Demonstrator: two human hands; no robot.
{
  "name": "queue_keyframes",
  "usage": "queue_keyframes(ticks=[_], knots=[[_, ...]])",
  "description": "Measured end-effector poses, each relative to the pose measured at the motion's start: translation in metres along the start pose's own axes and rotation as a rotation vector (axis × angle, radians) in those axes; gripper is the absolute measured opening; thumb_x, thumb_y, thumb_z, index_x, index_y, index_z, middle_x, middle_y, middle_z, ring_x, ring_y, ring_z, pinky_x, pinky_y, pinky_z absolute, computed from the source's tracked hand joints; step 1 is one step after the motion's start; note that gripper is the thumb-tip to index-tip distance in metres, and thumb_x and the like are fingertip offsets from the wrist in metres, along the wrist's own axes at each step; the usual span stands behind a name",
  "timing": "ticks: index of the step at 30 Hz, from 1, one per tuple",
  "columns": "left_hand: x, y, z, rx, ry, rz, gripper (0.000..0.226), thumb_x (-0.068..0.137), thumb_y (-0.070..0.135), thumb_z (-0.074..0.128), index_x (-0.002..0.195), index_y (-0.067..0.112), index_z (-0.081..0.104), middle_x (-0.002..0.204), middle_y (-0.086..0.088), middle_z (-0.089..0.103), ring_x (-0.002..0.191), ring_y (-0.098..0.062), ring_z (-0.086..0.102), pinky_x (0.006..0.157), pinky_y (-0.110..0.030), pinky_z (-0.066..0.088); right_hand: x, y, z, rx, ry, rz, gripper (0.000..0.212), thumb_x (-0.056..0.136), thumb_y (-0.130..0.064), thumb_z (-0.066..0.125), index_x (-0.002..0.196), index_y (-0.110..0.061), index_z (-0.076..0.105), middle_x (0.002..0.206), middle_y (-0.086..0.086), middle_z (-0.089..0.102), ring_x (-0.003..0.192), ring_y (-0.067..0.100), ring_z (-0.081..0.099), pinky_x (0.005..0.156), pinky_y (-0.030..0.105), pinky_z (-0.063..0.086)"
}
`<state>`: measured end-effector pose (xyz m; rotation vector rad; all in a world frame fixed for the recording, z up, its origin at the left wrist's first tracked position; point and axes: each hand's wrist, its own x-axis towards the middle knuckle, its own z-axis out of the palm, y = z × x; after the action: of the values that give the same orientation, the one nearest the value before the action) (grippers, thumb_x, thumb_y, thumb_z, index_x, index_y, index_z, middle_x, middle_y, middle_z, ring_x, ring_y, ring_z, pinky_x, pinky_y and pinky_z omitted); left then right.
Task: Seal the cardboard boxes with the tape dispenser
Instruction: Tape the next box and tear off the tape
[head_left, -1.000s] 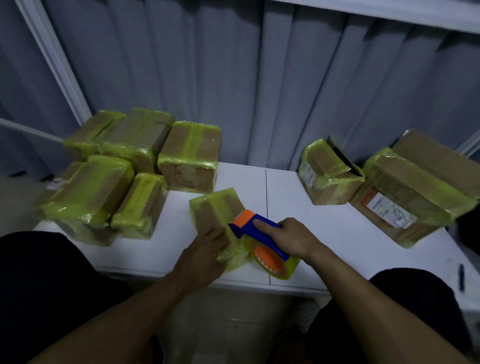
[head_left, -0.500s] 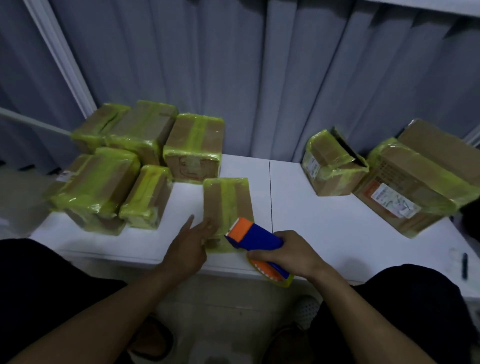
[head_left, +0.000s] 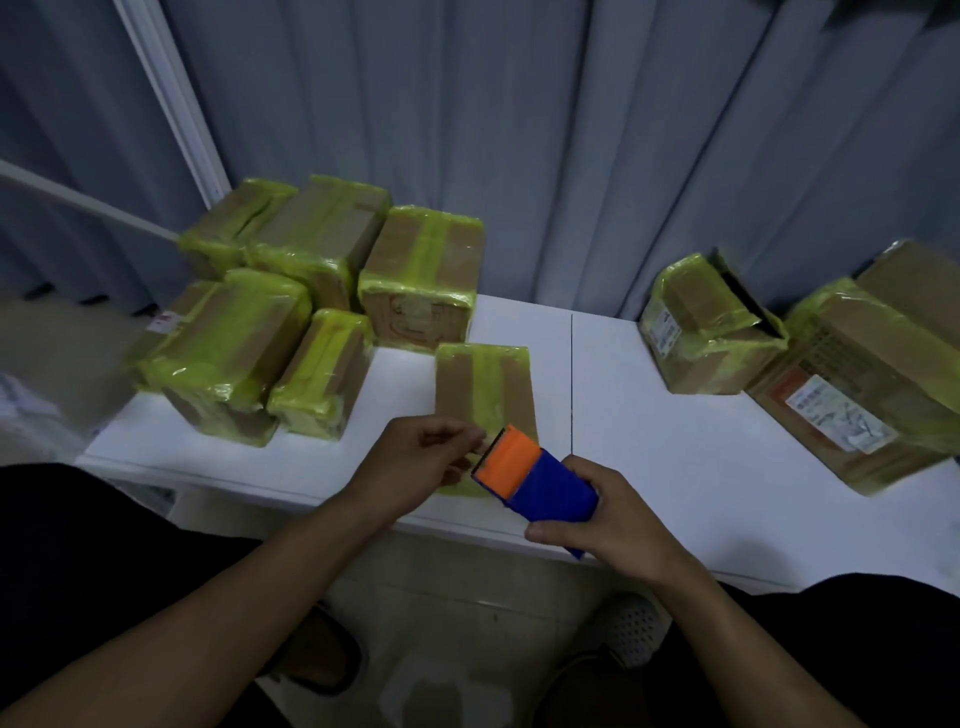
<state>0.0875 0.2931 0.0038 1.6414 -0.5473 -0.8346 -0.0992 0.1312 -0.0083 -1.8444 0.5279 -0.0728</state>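
The right hand (head_left: 605, 514) gripped the tape dispenser (head_left: 535, 480), the left hand (head_left: 421, 467) pinched near its blade (tape end unclear), risking a crooked strip across the small box (head_left: 485, 387).

boxes (head_left: 483, 395): matt cardboard, glossy yellow tape | dispenser (head_left: 535, 480): smooth plastic | table (head_left: 675, 467): smooth white
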Motion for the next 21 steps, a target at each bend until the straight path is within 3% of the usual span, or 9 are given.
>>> queue_keyframes(ticks=[6, 12, 15, 18, 21], knots=[[0.002, 0.000, -0.006, 0.154, 0.063, 0.096, 0.014, 0.092, 0.029, 0.068, 0.093, 0.019, 0.079, 0.088, 0.005, 0.076, 0.088, -0.007, 0.070, 0.087, -0.037, 0.058, 0.004, -0.002, 0.004, -0.050, 0.013, 0.000, 0.050, 0.066, -0.041, 0.095, 0.102, -0.022, 0.067, 0.092, 0.001, 0.070, 0.084, 0.024, 0.071, 0.074, 0.042, 0.061], [0.006, 0.005, -0.010, 0.217, 0.122, 0.145, 0.012, 0.093, 0.025, 0.069, 0.088, 0.020, 0.078, 0.083, 0.009, 0.075, 0.080, 0.004, 0.066, 0.067, -0.007, 0.046, 0.012, -0.012, 0.014, -0.223, -0.045, -0.014, 0.043, 0.067, -0.054, 0.091, 0.093, -0.028, 0.070, 0.084, -0.007, 0.072, 0.071, 0.010, 0.069, 0.064, 0.020, 0.054], [0.013, 0.003, -0.023, 0.195, 0.159, 0.122, 0.011, 0.093, 0.019, 0.068, 0.090, 0.019, 0.078, 0.082, 0.011, 0.075, 0.078, 0.005, 0.067, 0.066, -0.006, 0.046, 0.013, -0.017, 0.021, -0.173, -0.014, -0.029, 0.023, 0.083, -0.047, 0.080, 0.083, -0.028, 0.067, 0.073, -0.008, 0.070, 0.061, 0.006, 0.064, 0.061, 0.018, 0.047], [0.021, -0.005, -0.031, 0.196, 0.173, 0.098, 0.012, 0.093, 0.016, 0.067, 0.090, 0.020, 0.079, 0.084, 0.011, 0.076, 0.081, 0.003, 0.068, 0.071, -0.011, 0.049, 0.018, -0.019, 0.028, -0.187, 0.063, 0.006, 0.038, 0.088, -0.063, 0.063, 0.083, -0.025, 0.065, 0.071, -0.006, 0.068, 0.058, 0.007, 0.063, 0.061, 0.023, 0.048], [0.024, -0.013, -0.033, 0.209, 0.191, 0.087, 0.015, 0.093, 0.015, 0.067, 0.087, 0.025, 0.077, 0.084, 0.012, 0.075, 0.081, 0.005, 0.067, 0.074, -0.013, 0.049, 0.022, -0.018, 0.026, -0.277, 0.086, 0.026, 0.043, 0.088, -0.065, 0.065, 0.077, -0.023, 0.063, 0.069, -0.006, 0.067, 0.058, 0.007, 0.063, 0.060, 0.021, 0.048]])
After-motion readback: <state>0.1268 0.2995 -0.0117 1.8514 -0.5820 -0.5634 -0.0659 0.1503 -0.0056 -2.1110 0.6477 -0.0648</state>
